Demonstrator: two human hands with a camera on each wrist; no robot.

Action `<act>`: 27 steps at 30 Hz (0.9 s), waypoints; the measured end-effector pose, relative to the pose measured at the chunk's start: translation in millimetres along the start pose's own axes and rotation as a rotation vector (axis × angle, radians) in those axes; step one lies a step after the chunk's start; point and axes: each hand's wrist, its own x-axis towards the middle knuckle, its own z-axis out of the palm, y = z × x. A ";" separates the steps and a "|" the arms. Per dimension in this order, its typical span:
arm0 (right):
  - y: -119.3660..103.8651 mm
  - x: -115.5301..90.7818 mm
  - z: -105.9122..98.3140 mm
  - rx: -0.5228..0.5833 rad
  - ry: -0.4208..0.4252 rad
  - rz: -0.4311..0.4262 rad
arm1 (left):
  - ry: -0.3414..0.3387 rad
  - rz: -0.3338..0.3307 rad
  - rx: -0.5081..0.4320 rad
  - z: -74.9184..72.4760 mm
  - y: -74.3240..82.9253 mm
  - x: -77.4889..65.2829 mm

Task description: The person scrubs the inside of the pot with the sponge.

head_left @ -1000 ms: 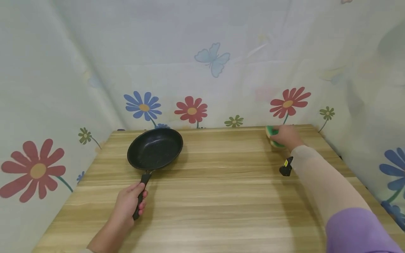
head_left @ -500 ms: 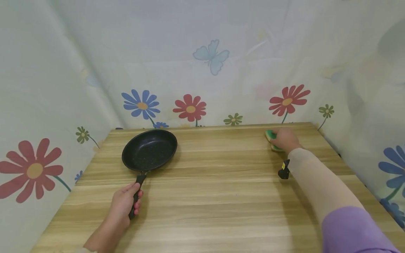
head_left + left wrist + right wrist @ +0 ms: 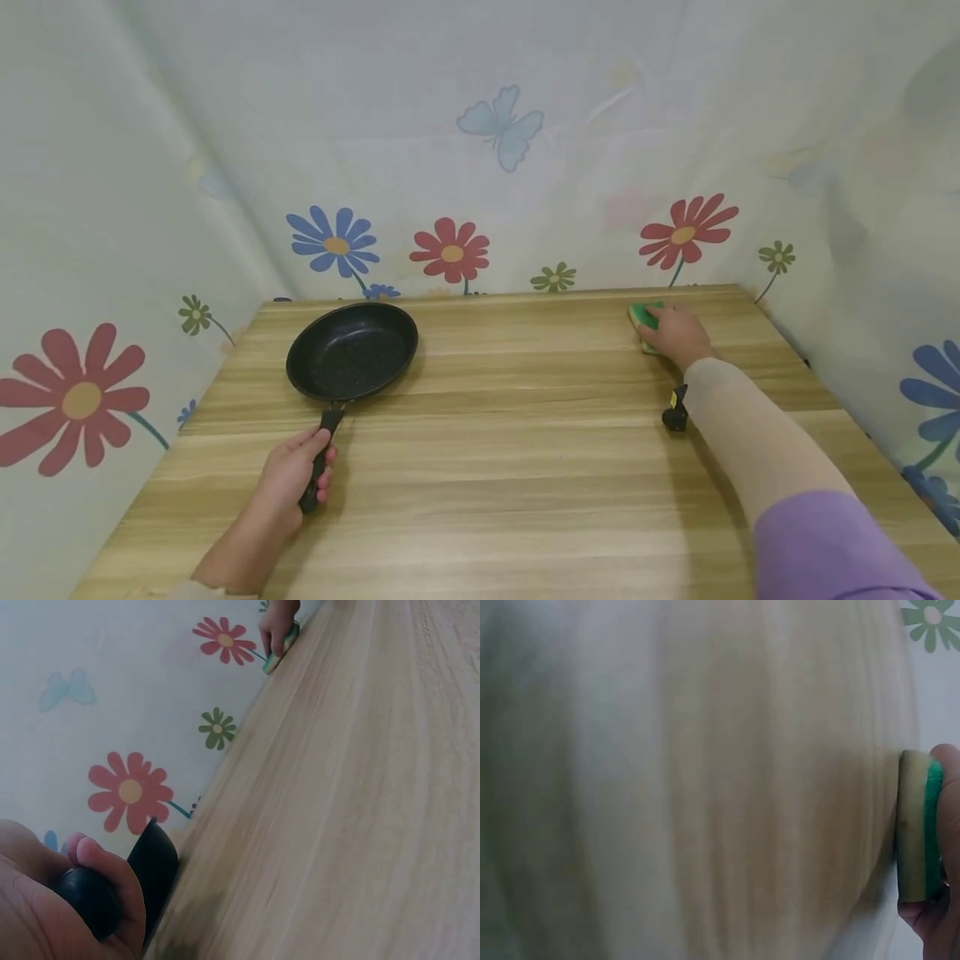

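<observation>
A black frying pan (image 3: 352,350) is at the left of the wooden table in the head view. My left hand (image 3: 291,479) grips its black handle, fingers wrapped round it. In the left wrist view the round handle end (image 3: 91,901) pokes out of the fist. Far to the right, near the table's back edge, my right hand (image 3: 678,335) holds a green and cream sponge (image 3: 647,318), partly hidden by the fingers. In the right wrist view the sponge (image 3: 913,825) has its cream side against the tabletop and its green side toward the hand.
The wood-grain table (image 3: 510,467) meets a flower-printed cloth (image 3: 375,125) at the back and sides. A small black device (image 3: 676,410) with a yellow mark sits at the right wrist. The wide middle of the tabletop lies between the two hands.
The sponge has gone from tilted to flatter on the table, lower and slightly nearer me. The pan has shifted a little left and toward me with the left hand.
</observation>
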 end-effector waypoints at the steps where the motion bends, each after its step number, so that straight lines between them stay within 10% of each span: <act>1: 1.1 -0.1 0.8 0.011 -0.006 0.008 | -0.009 0.004 0.012 -0.9 0.4 0.7; 5: 5.8 -3.1 1.3 0.045 -0.002 0.002 | -0.042 0.012 0.128 -5.9 3.1 1.0; 14: 6.2 -6.9 -27.1 0.065 0.009 0.007 | 0.024 0.263 0.979 -24.2 54.2 2.0; 27: -81.5 -6.3 -98.8 0.005 0.077 -0.101 | 0.104 0.481 1.174 60.1 147.9 43.3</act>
